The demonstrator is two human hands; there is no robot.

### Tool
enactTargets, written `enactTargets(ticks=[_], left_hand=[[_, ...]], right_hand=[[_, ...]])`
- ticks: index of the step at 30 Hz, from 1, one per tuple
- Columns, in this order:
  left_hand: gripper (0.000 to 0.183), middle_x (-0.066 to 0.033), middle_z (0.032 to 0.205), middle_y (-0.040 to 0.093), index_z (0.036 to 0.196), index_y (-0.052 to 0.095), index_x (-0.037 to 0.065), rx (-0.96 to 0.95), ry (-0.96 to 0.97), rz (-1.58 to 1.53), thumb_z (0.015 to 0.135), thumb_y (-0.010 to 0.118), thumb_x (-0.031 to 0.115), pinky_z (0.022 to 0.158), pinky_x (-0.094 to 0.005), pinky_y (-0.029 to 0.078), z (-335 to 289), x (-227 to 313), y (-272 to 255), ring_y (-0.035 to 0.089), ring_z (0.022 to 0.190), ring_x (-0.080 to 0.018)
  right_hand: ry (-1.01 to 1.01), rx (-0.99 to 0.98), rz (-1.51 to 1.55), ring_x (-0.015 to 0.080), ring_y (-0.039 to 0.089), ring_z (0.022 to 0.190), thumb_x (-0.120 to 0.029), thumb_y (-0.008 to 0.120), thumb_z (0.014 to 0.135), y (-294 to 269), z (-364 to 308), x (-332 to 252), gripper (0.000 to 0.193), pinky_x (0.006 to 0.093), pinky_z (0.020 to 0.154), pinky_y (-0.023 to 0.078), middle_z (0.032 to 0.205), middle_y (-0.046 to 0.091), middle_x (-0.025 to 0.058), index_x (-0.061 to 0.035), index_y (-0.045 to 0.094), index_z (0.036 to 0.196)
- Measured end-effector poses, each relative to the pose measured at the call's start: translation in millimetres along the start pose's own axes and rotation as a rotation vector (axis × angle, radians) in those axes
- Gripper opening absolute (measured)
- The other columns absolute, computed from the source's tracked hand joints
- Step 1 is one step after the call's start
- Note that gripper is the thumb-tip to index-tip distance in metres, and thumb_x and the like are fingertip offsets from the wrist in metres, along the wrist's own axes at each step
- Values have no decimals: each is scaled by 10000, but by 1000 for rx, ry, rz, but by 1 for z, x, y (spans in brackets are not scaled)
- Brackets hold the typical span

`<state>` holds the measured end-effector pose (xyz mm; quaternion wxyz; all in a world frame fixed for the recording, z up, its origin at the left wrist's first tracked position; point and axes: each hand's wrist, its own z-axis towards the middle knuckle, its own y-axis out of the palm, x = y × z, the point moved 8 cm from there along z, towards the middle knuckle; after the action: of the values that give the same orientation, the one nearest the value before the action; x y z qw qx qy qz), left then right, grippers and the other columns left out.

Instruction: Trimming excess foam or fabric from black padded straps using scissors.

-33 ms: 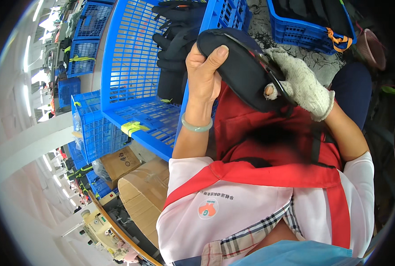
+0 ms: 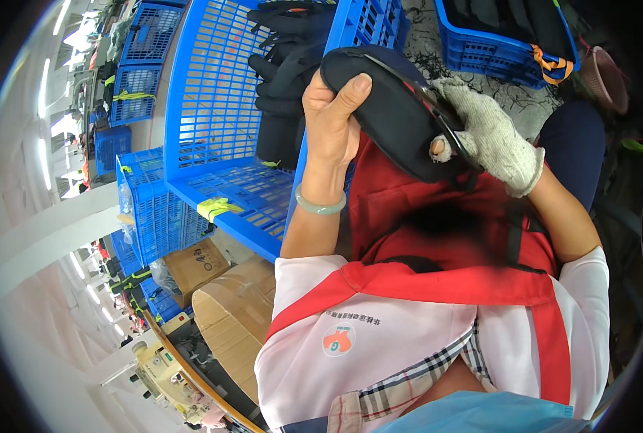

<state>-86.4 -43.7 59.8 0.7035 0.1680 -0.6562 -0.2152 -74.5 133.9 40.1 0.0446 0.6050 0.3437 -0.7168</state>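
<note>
Looks like the black pad (image 2: 397, 115), upper middle of the frame, is being worked along one side, pinched by the left hand (image 2: 334, 112) and clasped in the gloved right hand's (image 2: 491, 131) grip, so steady support's probably needed next.

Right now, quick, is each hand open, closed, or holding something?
Left hand: closed, holding one end of the black pad.
Right hand, gloved: closed on the pad's other end; whether it also holds a tool is unclear.
</note>
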Motion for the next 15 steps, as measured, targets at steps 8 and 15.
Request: enactTargets(ticks=[8,15], left_hand=[[179,-82,938,680,1000,640,7,-20,-5,-10,830,694,23,787,-296,547,-2,-4,7,657,830,-158],[190,-75,930,681,1006,645,-3,-73,-45,41,823,696,3,781,-273,534,1,-11,14,649,819,-144]], right_hand=[[-24,6,35,397,610,943,-576,745,699,0,2,1,824,402,827,471,995,621,223,2,509,1238],[-163,89,-22,366,620,936,-501,754,725,-12,0,-5,747,384,810,477,987,624,207,11,533,1221]])
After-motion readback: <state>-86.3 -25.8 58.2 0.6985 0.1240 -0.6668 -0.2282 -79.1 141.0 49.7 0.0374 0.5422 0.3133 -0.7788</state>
